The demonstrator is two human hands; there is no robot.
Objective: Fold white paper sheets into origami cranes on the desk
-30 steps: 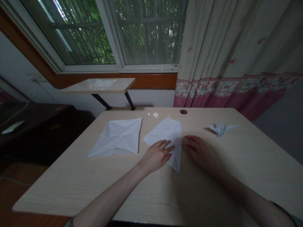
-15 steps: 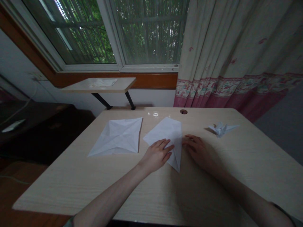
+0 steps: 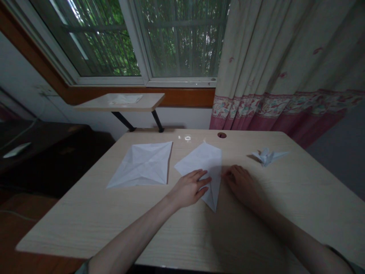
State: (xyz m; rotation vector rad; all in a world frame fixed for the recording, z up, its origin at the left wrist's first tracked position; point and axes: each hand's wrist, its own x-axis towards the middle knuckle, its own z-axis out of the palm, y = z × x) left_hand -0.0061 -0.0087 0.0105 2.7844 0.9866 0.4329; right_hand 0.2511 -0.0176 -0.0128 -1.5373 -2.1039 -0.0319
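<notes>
Folded paper (image 3: 203, 158) lies under left hand (image 3: 189, 188), spread flat, gripping nothing. Right hand (image 3: 241, 184), fingers curled, sits by the edge nearest it; cannot tell whether it pinches. Clean crease wants left steady, right pressing evenly along that edge.

Folded sheet (image 3: 205, 159) on desk (image 3: 85, 220), btwn flat sheet (image 3: 144, 163) to L & paper crane (image 3: 266, 156) to R; shelf (image 3: 151, 101) back L

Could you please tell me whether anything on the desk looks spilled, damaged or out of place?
Nothing looks spilled or torn. One slight oddity: the left sheet is creased and its right edge casts a shadow, so it seems not quite flat on the desk.
</notes>
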